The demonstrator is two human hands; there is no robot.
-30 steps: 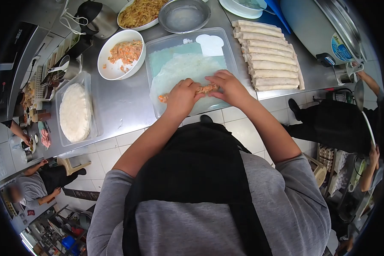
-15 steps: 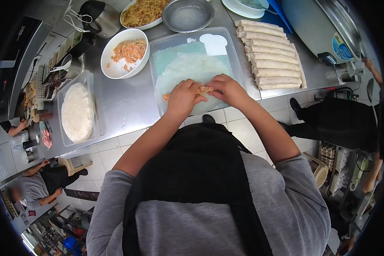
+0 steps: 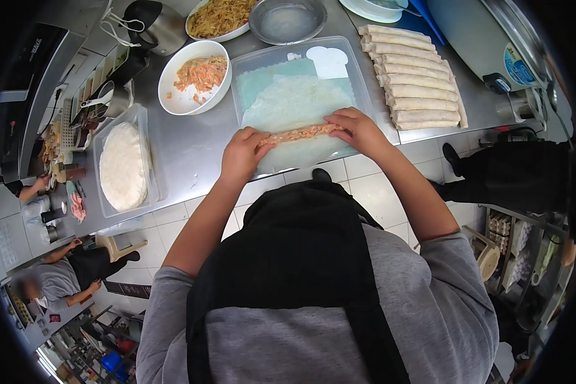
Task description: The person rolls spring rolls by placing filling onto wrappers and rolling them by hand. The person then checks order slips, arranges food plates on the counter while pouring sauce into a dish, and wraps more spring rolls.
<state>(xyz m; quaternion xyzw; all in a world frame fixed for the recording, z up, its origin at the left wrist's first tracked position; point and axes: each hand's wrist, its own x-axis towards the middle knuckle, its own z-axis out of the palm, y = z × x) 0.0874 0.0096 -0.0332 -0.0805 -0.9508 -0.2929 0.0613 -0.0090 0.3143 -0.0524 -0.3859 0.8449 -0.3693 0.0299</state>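
Note:
A long strip of orange-flecked filling (image 3: 302, 134) lies across a thin, pale spring roll wrapper (image 3: 294, 99). My left hand (image 3: 242, 152) pinches the strip's left end between thumb and fingers. At the opposite end, my right hand (image 3: 358, 133) closes its thumb and fingers around the filling in the same way. Beneath the wrapper is a clear plastic lid (image 3: 360, 77) with a greenish sheet and a white cut-out shape (image 3: 328, 63) on it. More of the orange filling sits in a white bowl (image 3: 166, 83) to the upper left.
Several finished rolls (image 3: 419, 83) lie stacked at the right. A plastic box (image 3: 148, 168) of round white wrappers stands at the left. Behind are a metal bowl (image 3: 288, 22), a dish of shredded food (image 3: 219, 16) and a steel jug (image 3: 157, 29). Other people stand at both sides.
My hands have moved apart toward the two ends of the filling. The strip now shows in full as a long, even line, where before my fingers covered much of it.

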